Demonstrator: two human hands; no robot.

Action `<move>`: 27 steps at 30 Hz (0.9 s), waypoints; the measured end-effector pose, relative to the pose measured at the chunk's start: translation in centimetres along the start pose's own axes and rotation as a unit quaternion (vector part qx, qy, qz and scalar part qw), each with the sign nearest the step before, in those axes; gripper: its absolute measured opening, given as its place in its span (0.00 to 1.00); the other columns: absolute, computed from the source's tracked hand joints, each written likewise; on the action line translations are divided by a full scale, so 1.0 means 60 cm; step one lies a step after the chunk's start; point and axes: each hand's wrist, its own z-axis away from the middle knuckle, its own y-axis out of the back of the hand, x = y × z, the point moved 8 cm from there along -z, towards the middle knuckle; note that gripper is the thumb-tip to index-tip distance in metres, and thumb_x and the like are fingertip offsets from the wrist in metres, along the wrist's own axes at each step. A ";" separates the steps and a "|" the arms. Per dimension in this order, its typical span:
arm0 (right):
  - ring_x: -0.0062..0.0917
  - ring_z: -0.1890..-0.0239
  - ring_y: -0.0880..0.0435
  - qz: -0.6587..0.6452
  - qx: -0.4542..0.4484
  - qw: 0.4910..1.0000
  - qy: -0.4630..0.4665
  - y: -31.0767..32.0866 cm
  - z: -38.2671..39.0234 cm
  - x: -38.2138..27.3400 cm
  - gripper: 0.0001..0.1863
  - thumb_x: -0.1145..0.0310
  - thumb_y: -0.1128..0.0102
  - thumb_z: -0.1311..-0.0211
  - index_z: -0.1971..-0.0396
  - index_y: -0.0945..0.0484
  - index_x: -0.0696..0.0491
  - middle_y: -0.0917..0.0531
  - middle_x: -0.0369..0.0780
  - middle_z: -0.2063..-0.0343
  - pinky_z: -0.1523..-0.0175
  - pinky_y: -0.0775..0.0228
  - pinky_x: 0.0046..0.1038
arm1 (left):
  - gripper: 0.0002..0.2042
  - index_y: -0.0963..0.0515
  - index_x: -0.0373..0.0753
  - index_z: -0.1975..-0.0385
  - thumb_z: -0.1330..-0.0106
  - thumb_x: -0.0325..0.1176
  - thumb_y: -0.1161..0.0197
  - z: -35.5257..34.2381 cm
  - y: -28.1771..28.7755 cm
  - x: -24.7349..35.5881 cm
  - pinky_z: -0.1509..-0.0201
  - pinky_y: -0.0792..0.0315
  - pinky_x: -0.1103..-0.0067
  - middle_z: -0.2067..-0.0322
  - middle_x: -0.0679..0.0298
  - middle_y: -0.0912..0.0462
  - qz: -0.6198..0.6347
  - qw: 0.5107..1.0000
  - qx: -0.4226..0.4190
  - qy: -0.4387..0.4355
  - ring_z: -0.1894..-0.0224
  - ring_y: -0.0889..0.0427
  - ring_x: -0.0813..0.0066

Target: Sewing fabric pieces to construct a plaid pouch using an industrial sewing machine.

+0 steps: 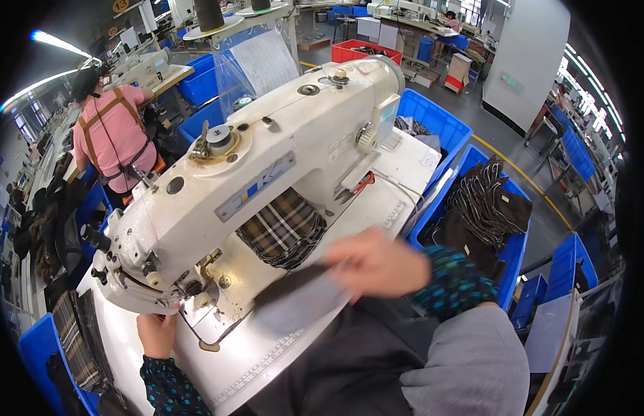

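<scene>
A white sewing machine (266,159) spans the middle of the head view, its needle end toward the lower left. My right hand (381,263), smeared by motion, grips a dark fabric piece with a pale grey side (294,305) over the front of the machine bed. At the needle end, my left hand (157,334) rests low beside the presser foot (203,299). Its fingertips are partly hidden by the machine head, so whether they hold anything is unclear. Under the machine arm lies a stack of plaid fabric pieces (284,225).
Red-handled snips (356,188) lie on the bed by the machine's pillar. To the right, a blue bin (519,274) holds stacked dark fabric pieces (484,201). Plaid fabric (79,340) hangs over a blue bin at lower left. A person in pink (117,132) sits beyond, at left.
</scene>
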 end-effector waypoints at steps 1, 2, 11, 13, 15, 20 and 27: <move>0.23 0.78 0.17 0.073 0.074 0.995 -0.005 0.068 0.027 -0.014 0.09 0.67 0.41 0.40 0.70 0.22 0.58 0.20 0.41 0.80 0.71 0.25 0.26 | 0.12 0.16 0.31 0.67 0.41 0.36 0.29 -0.002 0.001 0.002 0.67 0.26 0.70 0.75 0.50 0.15 0.055 0.997 0.034 -0.033 0.72 0.15 0.55; 0.24 0.79 0.18 0.151 0.123 0.980 -0.047 0.126 0.048 -0.011 0.08 0.68 0.42 0.42 0.72 0.22 0.58 0.20 0.42 0.81 0.71 0.27 0.27 | 0.12 0.16 0.31 0.68 0.41 0.35 0.29 0.004 0.012 0.000 0.67 0.26 0.70 0.75 0.51 0.15 0.105 0.990 0.070 -0.062 0.72 0.15 0.56; 0.41 0.68 0.16 0.574 0.404 0.712 0.027 0.324 0.069 -0.006 0.09 0.67 0.39 0.36 0.62 0.19 0.58 0.17 0.49 0.70 0.62 0.26 0.35 | 0.11 0.14 0.34 0.67 0.41 0.37 0.31 0.005 0.006 0.016 0.65 0.23 0.69 0.74 0.52 0.14 0.011 0.999 0.042 -0.014 0.71 0.14 0.55; 0.41 0.68 0.16 0.485 0.290 0.825 0.029 0.241 0.016 0.015 0.10 0.68 0.38 0.37 0.61 0.18 0.58 0.16 0.48 0.69 0.61 0.25 0.36 | 0.13 0.14 0.35 0.67 0.40 0.40 0.31 0.015 0.013 0.016 0.65 0.23 0.69 0.74 0.53 0.14 0.004 0.998 0.053 -0.030 0.71 0.14 0.55; 0.41 0.68 0.17 0.423 0.215 0.871 0.124 0.138 -0.025 0.012 0.10 0.68 0.36 0.38 0.60 0.17 0.57 0.16 0.46 0.69 0.60 0.25 0.36 | 0.13 0.13 0.36 0.68 0.40 0.41 0.31 0.013 0.008 0.014 0.64 0.23 0.68 0.74 0.53 0.13 0.012 0.998 0.057 -0.023 0.71 0.14 0.56; 0.41 0.63 0.19 0.369 0.176 0.878 0.249 -0.011 -0.135 0.016 0.07 0.67 0.33 0.42 0.66 0.18 0.53 0.18 0.43 0.70 0.56 0.27 0.39 | 0.15 0.14 0.37 0.70 0.40 0.46 0.30 0.009 0.003 0.012 0.65 0.23 0.68 0.75 0.55 0.14 -0.009 0.997 0.066 -0.031 0.71 0.15 0.55; 0.42 0.69 0.25 0.269 0.036 0.954 0.130 -0.038 -0.180 0.064 0.10 0.70 0.33 0.43 0.73 0.26 0.58 0.25 0.46 0.74 0.62 0.34 0.38 | 0.16 0.16 0.41 0.73 0.37 0.49 0.32 0.026 0.022 0.025 0.66 0.23 0.68 0.77 0.59 0.15 -0.016 1.000 0.025 -0.001 0.72 0.16 0.59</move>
